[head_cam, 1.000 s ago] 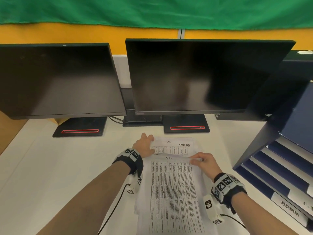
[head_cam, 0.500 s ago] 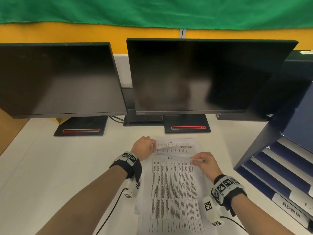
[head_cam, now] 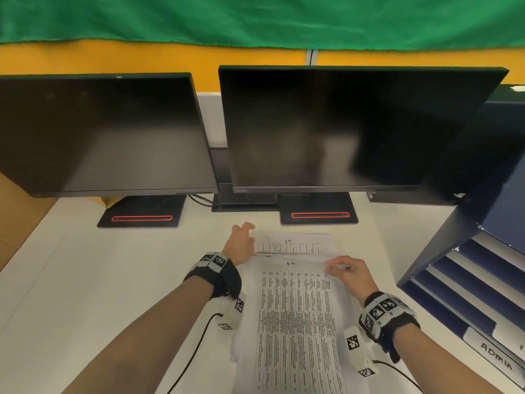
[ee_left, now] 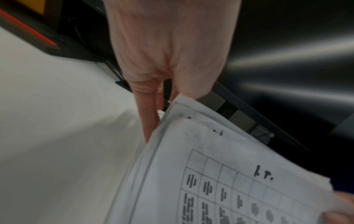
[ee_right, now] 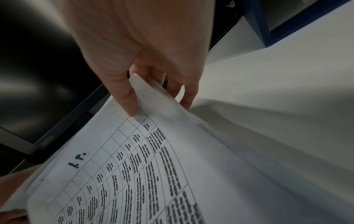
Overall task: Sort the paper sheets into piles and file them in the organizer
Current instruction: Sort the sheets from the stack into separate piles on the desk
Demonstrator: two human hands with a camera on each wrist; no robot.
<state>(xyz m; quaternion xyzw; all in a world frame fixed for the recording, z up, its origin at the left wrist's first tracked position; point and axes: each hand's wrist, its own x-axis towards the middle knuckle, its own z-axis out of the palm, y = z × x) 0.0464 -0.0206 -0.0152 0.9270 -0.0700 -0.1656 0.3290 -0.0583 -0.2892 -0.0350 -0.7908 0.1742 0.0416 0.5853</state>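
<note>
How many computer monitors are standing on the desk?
2. The left monitor stands at the far left; the right monitor stands behind the paper sheets. Both screens are dark.

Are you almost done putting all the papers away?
Not yet. Some white sheets already sit in the dark blue organizer. Right hand pinches the top printed sheet's corner; left hand rests, fingers spread, at the paper stack's far left edge. Most of the stack remains unfiled.
</note>
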